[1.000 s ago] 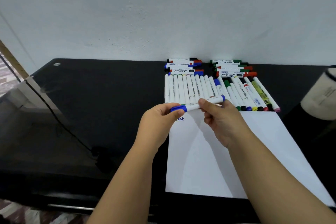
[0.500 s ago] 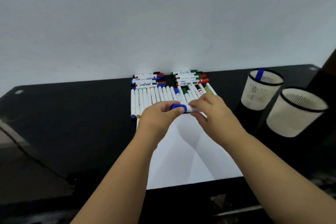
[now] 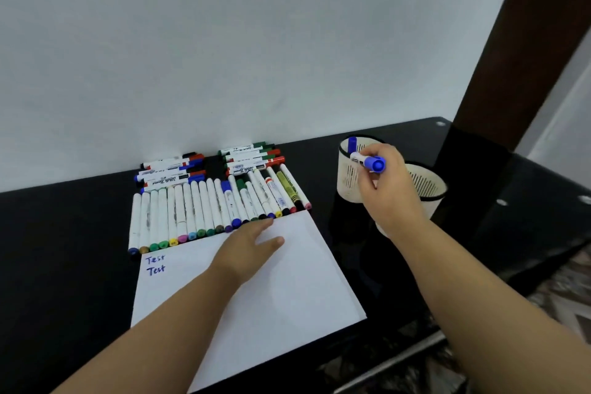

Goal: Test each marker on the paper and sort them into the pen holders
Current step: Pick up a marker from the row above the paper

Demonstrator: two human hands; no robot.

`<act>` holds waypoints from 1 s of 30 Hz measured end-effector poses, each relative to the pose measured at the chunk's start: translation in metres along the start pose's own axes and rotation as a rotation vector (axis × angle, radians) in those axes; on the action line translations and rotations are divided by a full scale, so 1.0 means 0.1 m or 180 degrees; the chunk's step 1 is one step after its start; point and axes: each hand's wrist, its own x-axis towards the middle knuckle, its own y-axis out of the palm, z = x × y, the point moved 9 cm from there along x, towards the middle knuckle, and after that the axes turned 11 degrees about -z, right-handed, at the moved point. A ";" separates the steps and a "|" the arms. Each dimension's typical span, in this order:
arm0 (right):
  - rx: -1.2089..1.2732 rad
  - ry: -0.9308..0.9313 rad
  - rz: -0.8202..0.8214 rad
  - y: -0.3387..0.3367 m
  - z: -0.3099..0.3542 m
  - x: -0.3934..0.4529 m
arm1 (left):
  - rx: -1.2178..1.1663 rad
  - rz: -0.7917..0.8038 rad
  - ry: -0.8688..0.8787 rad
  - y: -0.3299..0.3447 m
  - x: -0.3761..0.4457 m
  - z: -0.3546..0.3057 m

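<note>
the sheet of white paper (image 3: pixel 287 281) lies flat on the black worktop (image 3: pixel 73 233), and everything else sits around it. the word "test" (image 3: pixel 155 264) is written twice in blue at the paper's far left corner. along the paper's far edge lies a row of markers (image 3: pixel 204 211), side by side, their coloured ends pointing toward the paper. beyond that row, against the white wall (image 3: pixel 256 41), two small stacks of whiteboard markers (image 3: pixel 208 166) lie crosswise. to the right of the paper stand two cream pen holders with black rims: the far pen holder (image 3: pixel 348 176) already has one blue-capped marker (image 3: pixel 352 144) standing in it, and the near pen holder (image 3: pixel 428 192) is partly hidden behind the right arm.

the right hand (image 3: pixel 387 189) is raised over the far pen holder, its grip clamped round a capped blue marker (image 3: pixel 369 161), blue cap pointing toward the camera. the left hand (image 3: pixel 249 246) rests on the far part of the paper, fingers spread and relaxed, grip apart, holding nothing, fingertips near the ends of the marker row.
</note>
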 end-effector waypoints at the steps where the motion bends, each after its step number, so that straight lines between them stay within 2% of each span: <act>1: 0.0023 -0.0014 -0.0026 -0.03 -0.02 0.03 | 0.0132 0.0030 0.0104 0.05 0.02 0.02; 8: -0.0085 0.0197 -0.0020 0.02 -0.19 0.24 | 0.0902 0.0204 0.0534 0.27 0.11 0.08; 21: -0.1290 0.0212 0.0515 0.34 -0.30 0.66 | 0.0945 0.0157 0.0600 0.30 0.14 0.10; 30: -0.1296 0.0471 0.0849 0.44 -0.45 0.77 | 0.0892 0.0136 0.0642 0.29 0.14 0.11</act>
